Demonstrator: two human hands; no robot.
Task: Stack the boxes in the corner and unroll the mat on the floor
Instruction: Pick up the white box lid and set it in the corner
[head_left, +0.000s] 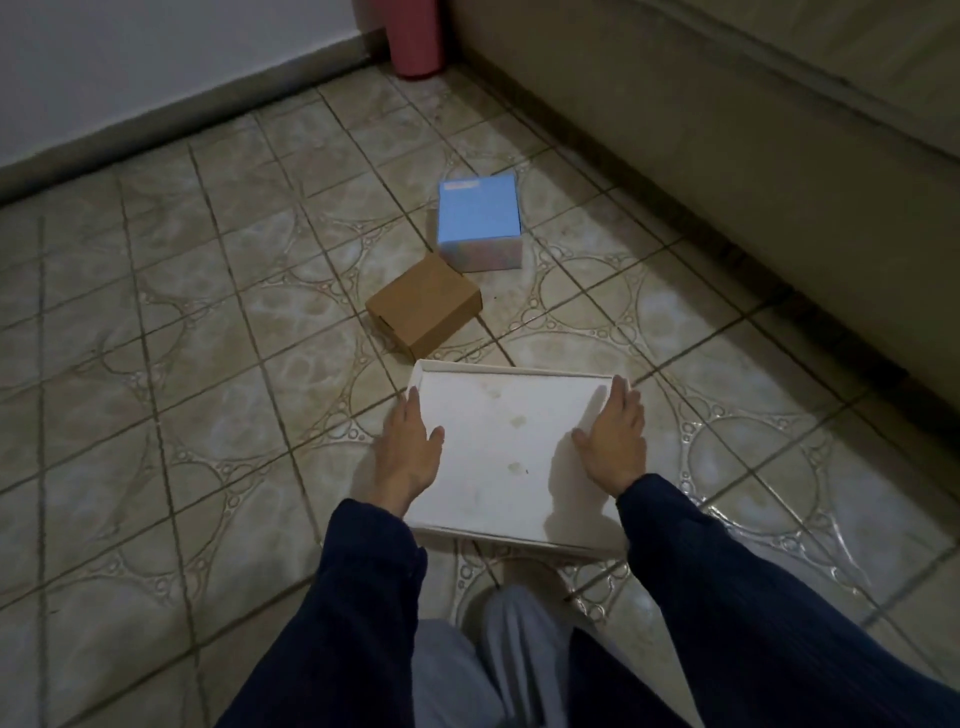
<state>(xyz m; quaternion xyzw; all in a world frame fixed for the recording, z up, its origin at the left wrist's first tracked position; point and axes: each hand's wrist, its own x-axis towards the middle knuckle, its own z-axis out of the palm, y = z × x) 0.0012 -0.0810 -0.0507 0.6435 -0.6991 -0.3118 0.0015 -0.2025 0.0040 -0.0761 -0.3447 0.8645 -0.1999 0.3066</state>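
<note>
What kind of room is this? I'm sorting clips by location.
Probably a home living room: patterned beige ceramic floor tiles, a beige upholstered sofa base along the right, and a white wall with dark skirting. Small cardboard boxes sit on the floor.

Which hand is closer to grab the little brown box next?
Probably the left. The left hand holds the white box's left edge, and the brown box sits just beyond that side. The right hand holds the opposite edge, farther away. Both hands are busy now, though.
</note>
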